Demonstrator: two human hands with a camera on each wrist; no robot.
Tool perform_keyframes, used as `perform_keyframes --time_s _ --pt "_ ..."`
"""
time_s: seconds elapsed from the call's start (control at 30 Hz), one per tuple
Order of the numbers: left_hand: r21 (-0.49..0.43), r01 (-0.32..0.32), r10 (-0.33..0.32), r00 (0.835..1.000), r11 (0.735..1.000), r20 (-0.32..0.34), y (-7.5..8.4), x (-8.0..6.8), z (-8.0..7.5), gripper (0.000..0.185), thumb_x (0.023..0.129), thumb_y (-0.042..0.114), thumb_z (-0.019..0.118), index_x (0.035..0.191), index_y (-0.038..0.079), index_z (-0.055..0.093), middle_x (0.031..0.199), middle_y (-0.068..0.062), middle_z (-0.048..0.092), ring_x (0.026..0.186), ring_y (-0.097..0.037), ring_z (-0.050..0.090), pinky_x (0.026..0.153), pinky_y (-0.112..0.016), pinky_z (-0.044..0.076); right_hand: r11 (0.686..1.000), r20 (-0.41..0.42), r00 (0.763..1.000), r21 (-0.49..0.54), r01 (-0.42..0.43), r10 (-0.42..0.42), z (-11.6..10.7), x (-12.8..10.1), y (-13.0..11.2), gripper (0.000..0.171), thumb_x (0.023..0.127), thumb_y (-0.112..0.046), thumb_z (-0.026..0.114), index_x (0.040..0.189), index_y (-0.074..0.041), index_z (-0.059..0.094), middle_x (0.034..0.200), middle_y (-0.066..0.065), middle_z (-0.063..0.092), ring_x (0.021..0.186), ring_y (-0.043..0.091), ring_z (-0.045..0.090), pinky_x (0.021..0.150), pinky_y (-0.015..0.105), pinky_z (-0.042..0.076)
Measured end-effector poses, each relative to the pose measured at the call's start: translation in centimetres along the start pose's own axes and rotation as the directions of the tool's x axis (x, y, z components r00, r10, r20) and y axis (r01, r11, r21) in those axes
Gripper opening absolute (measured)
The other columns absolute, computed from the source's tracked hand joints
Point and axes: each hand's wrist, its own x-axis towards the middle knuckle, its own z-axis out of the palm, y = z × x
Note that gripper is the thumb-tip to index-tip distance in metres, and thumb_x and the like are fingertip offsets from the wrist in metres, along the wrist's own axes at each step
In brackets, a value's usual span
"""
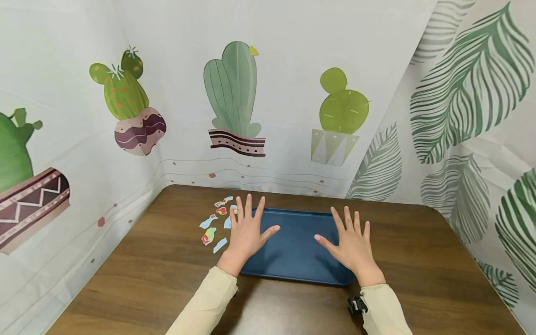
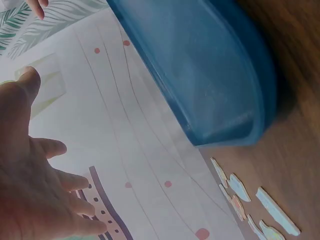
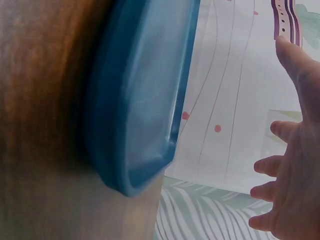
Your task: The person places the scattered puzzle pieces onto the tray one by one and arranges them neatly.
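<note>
Both hands are held above a blue rectangular tray [image 1: 299, 251] on the table. The left hand [image 1: 246, 232], fingers spread and straight, hovers over the tray's left end and holds nothing. Over the right end is the right hand [image 1: 353, 244], also spread and holding nothing. Left of the tray lie several small printed pieces with irregular edges, among them a light blue piece [image 1: 219, 245] and a green and red piece [image 1: 208, 236]. The left hand partly covers some of them in the head view. In the left wrist view a pale piece [image 2: 278, 211] lies beyond the tray's corner.
The brown wooden table [image 1: 138, 279] reaches to a white cloth backdrop [image 1: 289, 93] printed with cacti and leaves. A black device [image 1: 357, 305] is strapped at the right wrist. Long light sleeves [image 1: 205, 302] cover the forearms.
</note>
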Motion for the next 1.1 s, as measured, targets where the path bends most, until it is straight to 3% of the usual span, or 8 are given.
perform_keyframes --time_s 0.17,0.4,0.6,0.77,1.1 --pt "-0.054 -0.024 0.023 1.000 0.998 -0.016 -0.5 0.2 -0.3 0.088 0.087 0.064 0.055 0.155 0.020 0.019 0.158 -0.020 0.014 0.144 -0.042 -0.001 0.115 -0.062 0.007 0.999 -0.007 1.000 0.041 0.003 -0.002 -0.2 0.1 0.2 0.094 0.086 -0.065 0.055 0.156 -0.018 0.015 0.157 0.025 0.011 0.142 0.048 0.004 0.110 0.070 0.000" --pt "-0.213 -0.048 0.060 0.997 0.976 0.049 -1.8 0.3 -1.3 0.084 0.091 0.044 0.064 0.155 0.016 0.018 0.156 -0.022 0.019 0.144 -0.043 0.009 0.114 -0.062 0.017 0.997 -0.019 1.000 0.082 0.007 -0.005 -0.5 0.1 0.9 0.090 0.088 -0.061 0.057 0.155 -0.015 0.018 0.156 0.025 0.016 0.141 0.049 0.010 0.110 0.069 0.006" --pt "-0.286 -0.070 0.081 0.996 0.956 0.026 -3.5 0.5 -2.4 0.079 0.090 0.021 0.070 0.153 0.009 0.024 0.144 -0.026 0.036 0.134 -0.045 0.033 0.108 -0.060 0.032 0.985 -0.018 1.000 0.174 0.009 -0.006 -0.8 -0.1 2.0 0.083 0.092 -0.048 0.060 0.153 -0.008 0.021 0.154 0.028 0.019 0.139 0.052 0.015 0.109 0.070 0.013" --pt "-0.338 -0.071 0.083 0.996 0.938 0.021 -5.2 0.5 -3.1 0.074 0.089 0.006 0.069 0.150 0.005 0.028 0.135 -0.028 0.044 0.118 -0.042 0.049 0.096 -0.053 0.046 0.952 0.025 1.000 0.306 -0.002 -0.006 -0.9 0.0 3.3 0.080 0.095 -0.040 0.059 0.154 -0.005 0.017 0.154 0.028 0.017 0.139 0.051 0.016 0.106 0.071 0.021" --pt "-0.418 -0.020 0.062 0.994 0.908 0.086 -8.6 0.1 -3.4 0.056 0.086 -0.006 0.065 0.138 -0.005 0.045 0.128 -0.026 0.056 0.118 -0.040 0.054 0.097 -0.049 0.048 0.891 0.105 0.994 0.446 -0.083 0.039 -1.2 -0.1 4.9 0.075 0.099 -0.039 0.052 0.153 -0.003 0.016 0.149 0.035 0.024 0.129 0.056 0.033 0.102 0.067 0.033"
